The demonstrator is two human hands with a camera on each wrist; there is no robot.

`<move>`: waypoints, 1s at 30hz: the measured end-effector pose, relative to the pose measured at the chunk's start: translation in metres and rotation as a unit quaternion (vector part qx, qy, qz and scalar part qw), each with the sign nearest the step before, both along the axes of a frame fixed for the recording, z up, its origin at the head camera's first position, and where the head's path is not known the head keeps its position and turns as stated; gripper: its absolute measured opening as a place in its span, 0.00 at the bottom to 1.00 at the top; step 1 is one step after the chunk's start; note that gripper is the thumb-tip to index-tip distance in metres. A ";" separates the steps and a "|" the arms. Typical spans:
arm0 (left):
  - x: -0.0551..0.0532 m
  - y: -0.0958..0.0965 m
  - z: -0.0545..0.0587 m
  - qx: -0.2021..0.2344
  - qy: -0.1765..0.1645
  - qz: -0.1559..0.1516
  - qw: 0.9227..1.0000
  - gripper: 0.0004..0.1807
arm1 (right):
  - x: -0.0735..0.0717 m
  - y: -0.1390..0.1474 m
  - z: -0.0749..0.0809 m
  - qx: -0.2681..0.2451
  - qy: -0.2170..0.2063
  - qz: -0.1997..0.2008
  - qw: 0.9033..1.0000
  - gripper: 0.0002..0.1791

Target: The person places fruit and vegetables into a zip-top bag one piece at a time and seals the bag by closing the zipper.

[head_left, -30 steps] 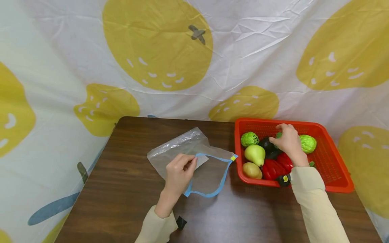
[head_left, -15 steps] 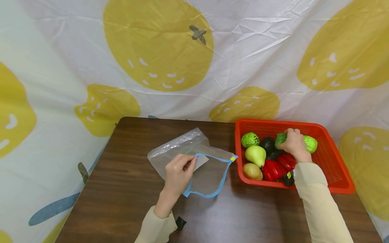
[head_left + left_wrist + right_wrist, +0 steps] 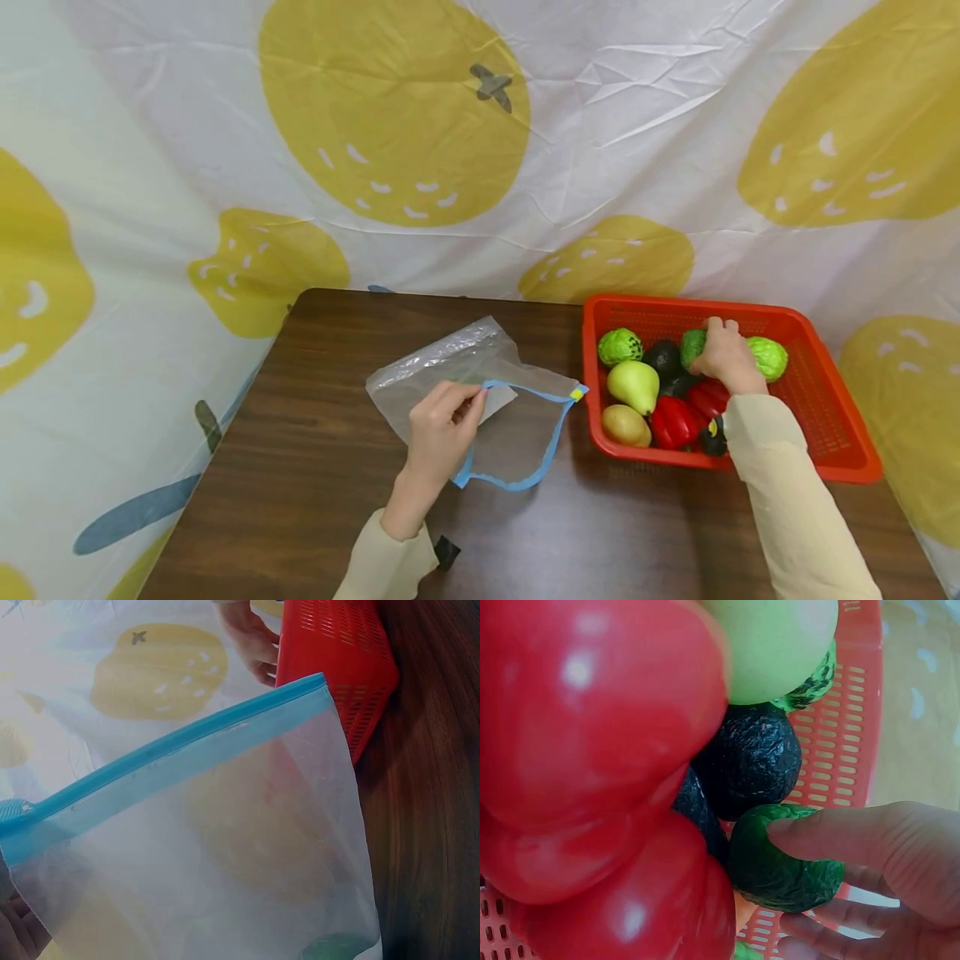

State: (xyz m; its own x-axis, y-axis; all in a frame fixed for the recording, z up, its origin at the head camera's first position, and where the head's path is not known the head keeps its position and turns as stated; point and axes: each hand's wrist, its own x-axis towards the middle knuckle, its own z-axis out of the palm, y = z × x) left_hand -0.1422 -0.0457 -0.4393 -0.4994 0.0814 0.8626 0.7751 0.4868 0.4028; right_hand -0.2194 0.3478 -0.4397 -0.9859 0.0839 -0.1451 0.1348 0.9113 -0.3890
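My left hand (image 3: 442,421) pinches the rim of a clear zip bag (image 3: 431,364) with a blue-edged mouth, which lies on the table and gapes open. In the left wrist view the blue zip strip (image 3: 165,754) runs slanting, and something green (image 3: 337,947) shows through the plastic low down. Inside the red basket (image 3: 840,408), my right hand (image 3: 724,362) grips a dark green, wrinkled avocado (image 3: 776,870), thumb on top and fingers beneath. Close beside it are a black avocado (image 3: 759,761) and glossy red bell peppers (image 3: 592,712).
A green pear (image 3: 633,385), a potato (image 3: 626,426) and a bumpy light green fruit (image 3: 620,346) fill the basket's left side. Another bumpy green fruit (image 3: 768,358) sits right of my hand. A patterned cloth (image 3: 480,167) hangs behind the table (image 3: 300,467).
My right hand has moved down and slightly right onto the green avocado, its fingers closing round it. The left hand keeps the bag's rim in the same place.
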 end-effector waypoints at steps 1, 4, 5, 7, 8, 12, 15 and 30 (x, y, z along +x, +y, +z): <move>0.000 0.000 0.000 -0.001 0.001 0.001 1.000 0.06 | 0.000 0.000 0.000 -0.001 -0.002 0.001 1.000 0.41; 0.000 0.000 0.000 0.001 0.000 0.000 1.000 0.06 | -0.001 0.001 0.000 -0.001 -0.002 0.003 1.000 0.41; 0.000 0.000 0.000 0.001 0.000 0.000 1.000 0.07 | -0.001 0.001 -0.001 0.000 -0.002 0.005 1.000 0.41; 0.000 0.000 0.000 0.001 -0.001 0.001 1.000 0.06 | -0.001 0.002 -0.001 0.001 0.001 0.008 1.000 0.41; 0.000 0.000 -0.001 0.001 -0.002 0.001 1.000 0.06 | -0.001 0.002 -0.002 0.002 0.001 0.008 1.000 0.41; -0.001 0.000 -0.002 0.001 -0.004 0.002 1.000 0.06 | -0.002 0.002 -0.001 0.002 0.005 0.010 1.000 0.41; -0.001 -0.001 -0.002 0.002 -0.015 -0.001 1.000 0.04 | -0.002 -0.001 0.001 -0.007 0.017 0.010 1.000 0.40; 0.000 0.007 -0.003 0.000 -0.028 -0.002 1.000 0.03 | 0.078 -0.095 0.057 -0.236 0.100 0.169 0.952 0.35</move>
